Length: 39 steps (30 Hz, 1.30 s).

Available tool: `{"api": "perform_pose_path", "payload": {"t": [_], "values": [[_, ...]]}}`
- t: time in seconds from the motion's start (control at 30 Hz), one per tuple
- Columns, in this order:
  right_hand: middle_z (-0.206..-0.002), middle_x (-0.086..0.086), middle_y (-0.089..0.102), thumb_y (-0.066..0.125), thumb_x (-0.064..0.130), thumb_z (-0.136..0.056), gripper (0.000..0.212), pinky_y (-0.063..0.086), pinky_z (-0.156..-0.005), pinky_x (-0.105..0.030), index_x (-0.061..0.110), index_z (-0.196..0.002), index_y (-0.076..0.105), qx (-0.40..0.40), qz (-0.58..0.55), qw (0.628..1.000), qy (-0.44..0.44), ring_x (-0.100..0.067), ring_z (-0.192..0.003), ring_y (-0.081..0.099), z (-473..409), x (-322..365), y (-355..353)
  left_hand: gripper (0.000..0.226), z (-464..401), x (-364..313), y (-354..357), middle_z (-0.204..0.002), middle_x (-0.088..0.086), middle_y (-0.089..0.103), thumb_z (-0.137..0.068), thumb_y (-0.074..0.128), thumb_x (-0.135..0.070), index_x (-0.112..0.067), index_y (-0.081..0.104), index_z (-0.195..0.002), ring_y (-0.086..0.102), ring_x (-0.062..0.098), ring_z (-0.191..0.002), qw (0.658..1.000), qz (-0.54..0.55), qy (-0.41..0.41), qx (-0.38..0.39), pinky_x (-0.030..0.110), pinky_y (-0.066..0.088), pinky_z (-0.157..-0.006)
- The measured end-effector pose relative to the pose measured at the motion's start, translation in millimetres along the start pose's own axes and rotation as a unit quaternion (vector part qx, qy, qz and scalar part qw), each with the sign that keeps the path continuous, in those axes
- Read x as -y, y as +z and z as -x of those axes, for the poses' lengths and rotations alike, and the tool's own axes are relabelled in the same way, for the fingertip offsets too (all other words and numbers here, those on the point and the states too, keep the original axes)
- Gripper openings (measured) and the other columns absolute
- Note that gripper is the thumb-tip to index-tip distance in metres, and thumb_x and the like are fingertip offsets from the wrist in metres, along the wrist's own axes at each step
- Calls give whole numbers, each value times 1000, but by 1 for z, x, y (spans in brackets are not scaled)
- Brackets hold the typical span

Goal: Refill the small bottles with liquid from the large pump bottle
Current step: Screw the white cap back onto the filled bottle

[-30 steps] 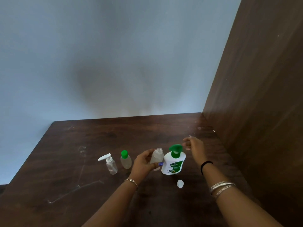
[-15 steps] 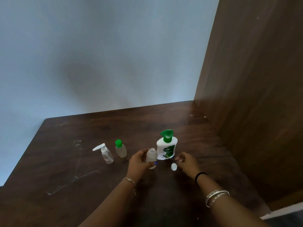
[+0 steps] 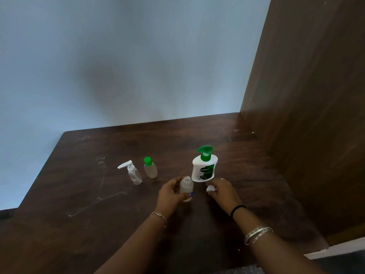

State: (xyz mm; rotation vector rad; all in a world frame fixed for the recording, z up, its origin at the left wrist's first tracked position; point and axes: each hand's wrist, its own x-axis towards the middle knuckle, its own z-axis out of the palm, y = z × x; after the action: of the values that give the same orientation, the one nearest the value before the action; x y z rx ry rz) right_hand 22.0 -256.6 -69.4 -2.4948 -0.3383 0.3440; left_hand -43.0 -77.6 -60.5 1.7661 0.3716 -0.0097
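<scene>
The large white pump bottle (image 3: 204, 169) with a green pump head stands upright on the dark wooden table (image 3: 79, 234). Just in front of it, my left hand (image 3: 171, 192) grips a small frosted bottle (image 3: 186, 186) that has no cap on its neck. My right hand (image 3: 223, 191) is beside it to the right, fingers pinching a small white cap (image 3: 210, 188) just above the table. Further left stand a small clear bottle with a white pump (image 3: 132, 172) and a small bottle with a green cap (image 3: 150, 168).
A brown wooden panel (image 3: 308, 115) rises along the table's right side, close behind the pump bottle. A pale blue wall (image 3: 128, 66) backs the table. Faint scratch marks (image 3: 98, 198) run across the left part of the tabletop.
My right hand dropped from beside the pump head down to the white cap on the table and closed on it. My left hand lowered the uncapped small bottle slightly.
</scene>
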Motion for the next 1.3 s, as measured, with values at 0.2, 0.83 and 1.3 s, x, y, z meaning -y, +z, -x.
{"api": "perform_pose_path", "payload": {"t": [0.2,0.83,1.3], "values": [[-113,-5,65,69,15,-82,31,38,-76,-12,16,-113,68,-26,-41,993,-112,-9,-89,55,9,48,-58,58,2,-22,-8,-111,1,65,-64,79,-4,-14,58,-116,61,14,-103,999,19,39,-27,30,50,-93],[-107,0,69,64,3,-84,25,47,-85,-14,16,-104,69,34,21,946,-323,-9,-97,60,-19,210,-156,56,0,-124,-71,-109,0,67,-66,79,-19,-18,60,-118,63,13,-100,978,20,171,-119,32,53,-90],[-82,-3,63,70,34,-81,26,42,-62,-17,9,-89,67,10,167,934,-315,-12,-71,54,-18,236,-161,47,7,-134,-81,-96,-9,66,-69,77,-16,-25,59,-112,62,8,-91,982,-6,155,-107,17,51,-78]]}}
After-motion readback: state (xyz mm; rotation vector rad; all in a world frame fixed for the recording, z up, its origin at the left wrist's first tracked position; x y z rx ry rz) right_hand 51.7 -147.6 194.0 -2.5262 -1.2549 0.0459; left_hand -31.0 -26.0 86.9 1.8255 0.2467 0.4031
